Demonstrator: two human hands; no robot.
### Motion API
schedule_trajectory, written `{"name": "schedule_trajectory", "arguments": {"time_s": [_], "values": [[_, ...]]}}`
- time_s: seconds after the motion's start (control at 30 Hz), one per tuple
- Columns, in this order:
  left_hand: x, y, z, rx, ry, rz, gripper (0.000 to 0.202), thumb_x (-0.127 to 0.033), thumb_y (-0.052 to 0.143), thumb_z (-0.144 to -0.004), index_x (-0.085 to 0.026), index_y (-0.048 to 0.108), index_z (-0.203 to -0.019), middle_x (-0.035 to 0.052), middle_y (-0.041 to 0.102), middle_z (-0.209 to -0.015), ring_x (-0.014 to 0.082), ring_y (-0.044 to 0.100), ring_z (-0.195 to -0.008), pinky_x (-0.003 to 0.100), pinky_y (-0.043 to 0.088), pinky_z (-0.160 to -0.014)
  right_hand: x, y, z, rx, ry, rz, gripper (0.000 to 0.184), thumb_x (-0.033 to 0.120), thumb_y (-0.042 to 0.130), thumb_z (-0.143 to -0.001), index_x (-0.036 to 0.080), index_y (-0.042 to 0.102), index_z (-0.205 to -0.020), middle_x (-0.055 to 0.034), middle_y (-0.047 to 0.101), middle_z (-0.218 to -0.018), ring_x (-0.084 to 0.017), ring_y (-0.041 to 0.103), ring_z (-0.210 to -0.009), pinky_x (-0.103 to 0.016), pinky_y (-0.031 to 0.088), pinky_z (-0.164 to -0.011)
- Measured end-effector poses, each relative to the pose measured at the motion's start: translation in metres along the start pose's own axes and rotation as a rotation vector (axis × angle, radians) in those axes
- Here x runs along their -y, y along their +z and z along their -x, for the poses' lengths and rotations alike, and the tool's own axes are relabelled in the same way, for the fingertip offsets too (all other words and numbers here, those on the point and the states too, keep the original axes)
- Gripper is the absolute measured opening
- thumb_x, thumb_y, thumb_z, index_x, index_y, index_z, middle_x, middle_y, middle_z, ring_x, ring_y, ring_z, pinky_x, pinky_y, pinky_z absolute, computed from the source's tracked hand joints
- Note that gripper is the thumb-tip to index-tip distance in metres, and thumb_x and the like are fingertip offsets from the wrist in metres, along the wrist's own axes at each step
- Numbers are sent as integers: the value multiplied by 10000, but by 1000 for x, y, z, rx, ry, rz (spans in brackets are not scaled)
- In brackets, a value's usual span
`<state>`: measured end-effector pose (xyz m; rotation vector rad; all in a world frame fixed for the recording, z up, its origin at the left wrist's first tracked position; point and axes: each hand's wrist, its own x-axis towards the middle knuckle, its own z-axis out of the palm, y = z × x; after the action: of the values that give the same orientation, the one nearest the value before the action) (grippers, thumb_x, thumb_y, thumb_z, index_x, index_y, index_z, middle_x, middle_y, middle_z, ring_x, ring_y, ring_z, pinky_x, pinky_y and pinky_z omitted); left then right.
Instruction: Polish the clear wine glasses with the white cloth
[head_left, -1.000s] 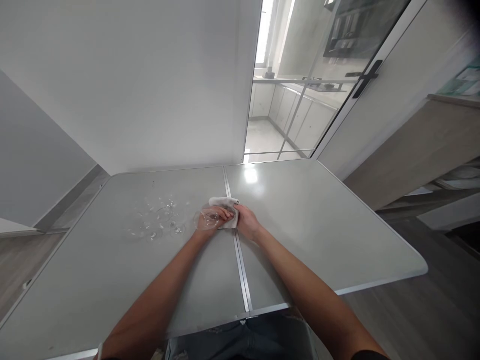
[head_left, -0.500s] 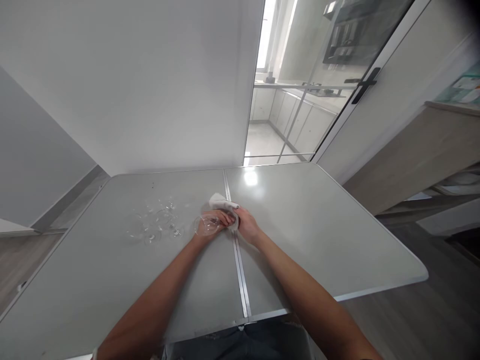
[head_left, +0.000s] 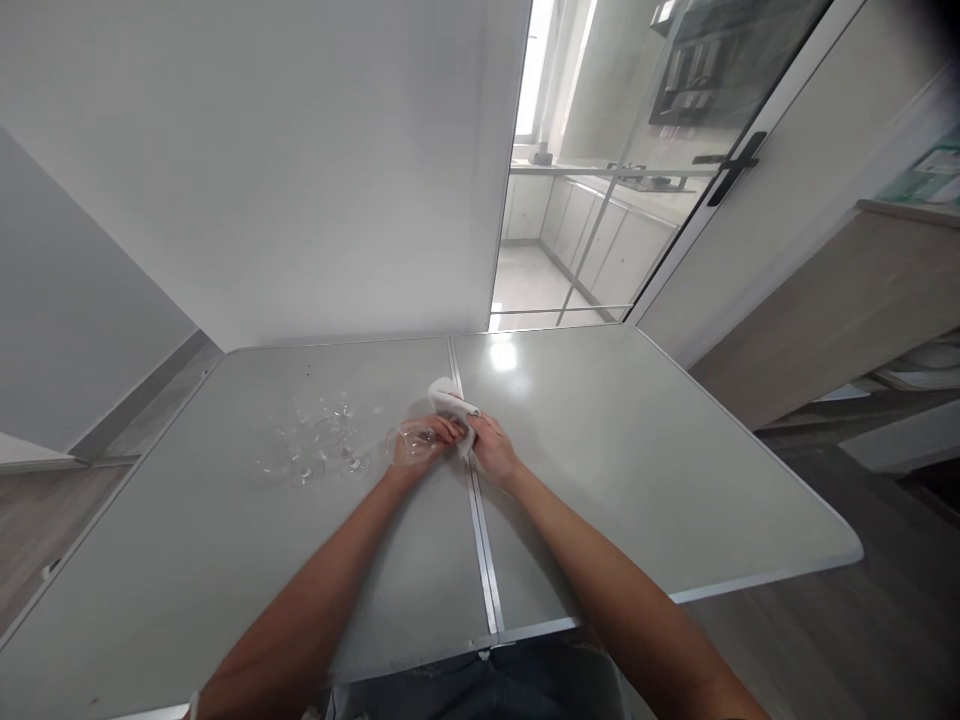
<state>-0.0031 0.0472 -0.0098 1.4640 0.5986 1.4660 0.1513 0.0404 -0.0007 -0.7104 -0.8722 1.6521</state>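
Note:
My left hand [head_left: 421, 440] is closed around a clear stemmed glass [head_left: 406, 446], whose bowl points to the left. A white cloth [head_left: 448, 396] is bunched at the glass's other end, and my right hand [head_left: 491, 447] grips it. Both hands meet just above the seam of the table; the part of the glass under the cloth is hidden. To the left stand several more clear stemmed glasses [head_left: 307, 468], hard to tell apart against the pale tabletop.
The pale grey table [head_left: 615, 480] has a metal seam [head_left: 484, 560] down its middle. A white wall [head_left: 337, 200] rises behind it. At the back right is a glass-paned door [head_left: 600, 220] with a black handle [head_left: 736, 168]. Wooden shelves [head_left: 840, 290] stand on the right.
The white cloth has shifted and turned slightly at the end of the glass, its loose upper part now a little farther right. Both hands stay in nearly the same place.

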Motion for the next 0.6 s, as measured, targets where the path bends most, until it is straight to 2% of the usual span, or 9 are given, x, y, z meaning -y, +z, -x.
{"name": "schedule_trajectory", "arguments": {"time_s": [0.07,0.1,0.2,0.27,0.33,0.4,0.47,0.53,0.6], "values": [[-3,0,1,69,13,8,183,-298,843,-739,-176,724,-673,78,724,-772,226,718,-767,432,606,-831,-1,-1,-1,0,74,-20,341,515,734,-766,188,724,-862,-39,698,-842,-187,621,-854,-306,502,-811],[-4,0,1,48,24,12,180,-281,850,-729,-179,719,-661,72,722,-766,224,719,-767,421,609,-819,-2,-2,-1,12,125,-24,357,526,737,-761,181,721,-853,-40,694,-825,-183,618,-828,-304,502,-787],[-5,0,1,-157,53,12,178,-222,857,-716,-189,696,-649,45,705,-766,201,717,-805,388,597,-859,-4,-3,-1,49,216,13,356,524,738,-762,179,707,-845,-22,669,-765,-163,593,-749,-280,482,-703],[-3,0,0,-280,47,-1,179,-200,860,-709,-189,687,-666,40,702,-796,190,713,-844,388,573,-921,-4,-4,-1,43,187,47,332,507,735,-769,181,696,-818,-8,645,-731,-150,565,-709,-266,465,-672],[-1,1,0,-318,24,2,186,-207,867,-701,-185,684,-672,40,702,-810,188,712,-864,393,558,-955,-3,-3,-1,34,110,50,324,499,726,-779,185,705,-853,-17,662,-781,-159,573,-750,-273,473,-710],[0,1,0,-274,-7,17,197,-231,872,-697,-179,685,-660,42,702,-797,189,713,-845,392,564,-937,0,-1,0,35,35,18,341,497,720,-788,193,717,-942,-34,693,-881,-182,601,-849,-291,485,-805],[-1,2,1,-155,-37,18,208,-260,867,-704,-173,688,-645,52,707,-779,195,712,-813,399,577,-900,4,2,1,39,11,-38,347,502,709,-800,195,720,-961,-43,704,-921,-195,615,-910,-307,482,-882],[-4,3,1,-45,-59,6,221,-278,862,-710,-171,686,-629,61,711,-761,205,710,-789,416,581,-879,7,3,2,45,65,-83,325,497,710,-806,187,719,-904,-45,705,-893,-193,622,-903,-312,489,-894],[-8,4,1,-33,-73,11,225,-271,862,-706,-177,676,-622,54,707,-751,206,708,-789,421,579,-878,7,3,3,54,159,-99,314,482,719,-801,177,712,-873,-46,704,-868,-189,625,-880,-308,507,-851]]}}
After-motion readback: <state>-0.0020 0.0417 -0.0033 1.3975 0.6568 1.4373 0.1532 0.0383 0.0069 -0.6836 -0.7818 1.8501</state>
